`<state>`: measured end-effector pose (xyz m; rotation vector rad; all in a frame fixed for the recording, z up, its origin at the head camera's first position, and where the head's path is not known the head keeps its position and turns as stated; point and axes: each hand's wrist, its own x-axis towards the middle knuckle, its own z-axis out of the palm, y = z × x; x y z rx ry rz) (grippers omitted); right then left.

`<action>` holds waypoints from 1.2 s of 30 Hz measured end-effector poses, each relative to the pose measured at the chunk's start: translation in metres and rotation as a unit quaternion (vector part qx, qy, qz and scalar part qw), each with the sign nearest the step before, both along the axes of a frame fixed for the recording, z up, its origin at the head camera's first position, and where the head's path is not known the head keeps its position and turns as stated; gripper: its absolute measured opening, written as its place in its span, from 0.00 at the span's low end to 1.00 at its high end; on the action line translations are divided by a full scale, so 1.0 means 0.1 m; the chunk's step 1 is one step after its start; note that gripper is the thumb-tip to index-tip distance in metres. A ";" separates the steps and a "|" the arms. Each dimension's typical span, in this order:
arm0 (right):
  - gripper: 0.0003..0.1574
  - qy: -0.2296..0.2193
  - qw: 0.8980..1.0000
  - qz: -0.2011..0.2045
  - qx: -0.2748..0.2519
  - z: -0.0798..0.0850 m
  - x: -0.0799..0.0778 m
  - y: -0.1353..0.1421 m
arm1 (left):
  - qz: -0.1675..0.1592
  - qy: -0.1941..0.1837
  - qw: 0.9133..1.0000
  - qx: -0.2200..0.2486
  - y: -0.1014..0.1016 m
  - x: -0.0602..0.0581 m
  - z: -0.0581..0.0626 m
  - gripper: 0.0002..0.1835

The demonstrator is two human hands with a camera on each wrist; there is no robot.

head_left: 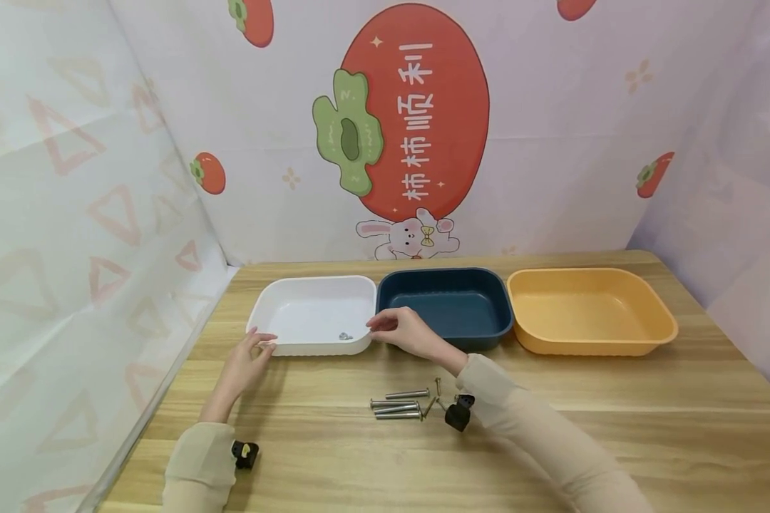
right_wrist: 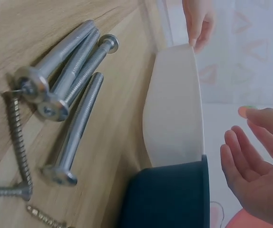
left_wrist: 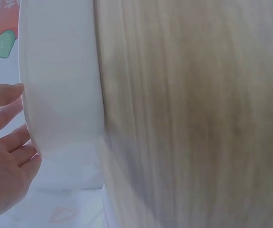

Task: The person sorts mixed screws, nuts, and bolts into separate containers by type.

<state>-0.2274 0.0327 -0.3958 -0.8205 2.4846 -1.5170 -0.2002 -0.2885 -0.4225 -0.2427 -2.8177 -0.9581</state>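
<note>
My left hand (head_left: pixel 247 362) is at the near left corner of a white tray (head_left: pixel 324 349); its fingertips rest on the rim, as the left wrist view also shows. My right hand (head_left: pixel 409 333) reaches over the navy tray (head_left: pixel 443 317) to the white tray's right end. Its fingers are loosely bent and hold nothing; in the right wrist view they stand a little off the rim. Small shiny metal pieces (head_left: pixel 345 335) lie inside the white tray near its front. Several long bolts (head_left: pixel 398 409) lie on the table below my right hand, beside thinner screws (head_left: pixel 438 387).
A yellow tray (head_left: pixel 593 347) stands right of the navy one, the three trays in a row on the wooden table (head_left: pixel 334 456). Behind them hangs a printed cloth (head_left: pixel 539 178). A black wrist camera (head_left: pixel 458 413) hangs from my right sleeve close to the screws.
</note>
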 end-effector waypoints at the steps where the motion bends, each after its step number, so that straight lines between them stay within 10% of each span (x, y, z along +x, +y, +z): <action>1: 0.12 0.002 1.000 0.004 0.003 0.01 0.01 0.03 | -0.001 0.004 1.000 -0.001 0.01 0.00 0.01 0.13; 20: 0.11 -0.002 0.997 0.067 0.039 0.14 0.37 0.41 | -0.053 0.126 0.990 0.031 0.48 -0.09 0.07 0.09; 36: 0.09 0.011 0.992 0.096 0.079 -0.35 0.36 0.70 | -0.156 0.145 0.976 0.050 1.08 -0.14 0.07 0.09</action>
